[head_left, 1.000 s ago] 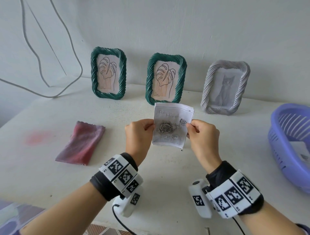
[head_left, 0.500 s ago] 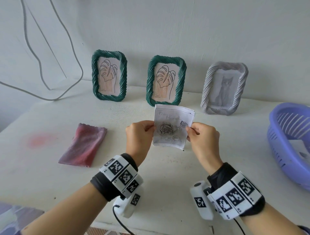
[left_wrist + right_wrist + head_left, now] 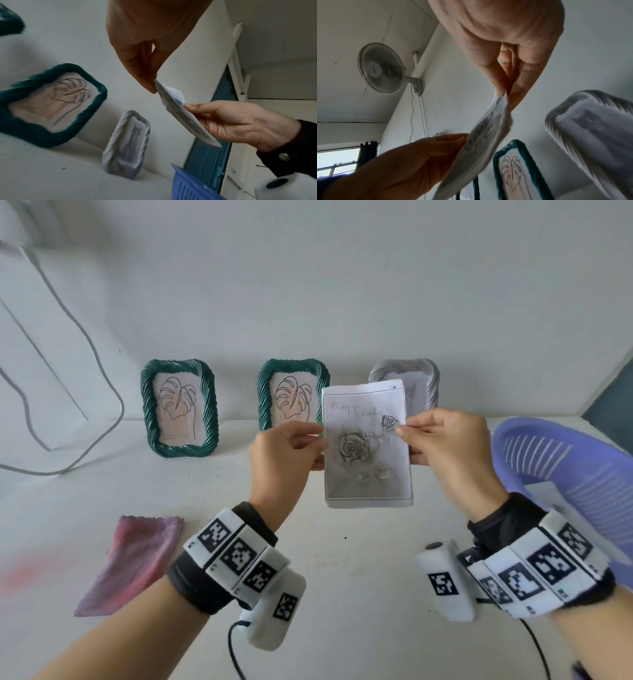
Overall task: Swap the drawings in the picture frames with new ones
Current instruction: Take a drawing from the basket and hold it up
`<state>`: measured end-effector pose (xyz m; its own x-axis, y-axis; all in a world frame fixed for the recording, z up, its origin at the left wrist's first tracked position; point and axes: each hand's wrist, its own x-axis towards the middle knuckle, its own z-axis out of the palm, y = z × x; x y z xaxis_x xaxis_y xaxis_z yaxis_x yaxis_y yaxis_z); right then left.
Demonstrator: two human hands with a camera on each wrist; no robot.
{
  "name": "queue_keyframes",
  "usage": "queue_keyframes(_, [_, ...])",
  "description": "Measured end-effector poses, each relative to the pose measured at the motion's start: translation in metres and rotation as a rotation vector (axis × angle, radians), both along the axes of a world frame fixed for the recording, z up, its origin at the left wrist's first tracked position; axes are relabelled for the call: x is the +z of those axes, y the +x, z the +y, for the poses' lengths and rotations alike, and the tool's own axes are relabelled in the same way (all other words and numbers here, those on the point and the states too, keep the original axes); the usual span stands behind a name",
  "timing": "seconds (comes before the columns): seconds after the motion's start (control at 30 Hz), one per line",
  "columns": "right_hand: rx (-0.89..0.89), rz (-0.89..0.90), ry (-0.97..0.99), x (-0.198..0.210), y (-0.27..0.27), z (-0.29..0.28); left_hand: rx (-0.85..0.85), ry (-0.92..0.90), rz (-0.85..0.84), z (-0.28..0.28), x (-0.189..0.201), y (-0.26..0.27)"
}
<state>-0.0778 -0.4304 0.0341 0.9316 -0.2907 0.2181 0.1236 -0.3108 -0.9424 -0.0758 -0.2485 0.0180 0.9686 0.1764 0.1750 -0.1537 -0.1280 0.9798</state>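
I hold a grey rose drawing (image 3: 367, 446) upright in the air with both hands. My left hand (image 3: 291, 450) pinches its left edge, and my right hand (image 3: 442, 440) pinches its right edge. Behind it, against the wall, stand two green frames (image 3: 179, 407) (image 3: 291, 393) with leaf drawings and a grey frame (image 3: 423, 381) with a cat drawing, partly hidden by the sheet. In the left wrist view the drawing (image 3: 178, 108) shows edge-on between my left hand (image 3: 147, 83) and right hand (image 3: 223, 119). In the right wrist view my right hand (image 3: 505, 93) pinches the drawing (image 3: 481, 136).
A purple basket (image 3: 561, 484) with paper in it sits on the table at the right. A red cloth (image 3: 133, 559) lies at the front left. A grey cable (image 3: 85, 361) hangs on the wall at left. A wall fan (image 3: 380, 67) shows in the right wrist view.
Both hands have lifted the rose drawing higher and to the right, so it now covers part of the grey frame. The head view has drawn closer.
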Motion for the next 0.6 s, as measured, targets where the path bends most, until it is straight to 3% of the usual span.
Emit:
queue_keyframes(0.23, [0.013,0.049,0.066,0.033,0.002,-0.091,-0.111,-0.076,-0.033,-0.086,0.023,0.013])
queue_keyframes(0.6, [0.087,0.216,-0.077,0.037,0.004,-0.254,-0.131,-0.102,0.093,-0.244,0.020,0.013])
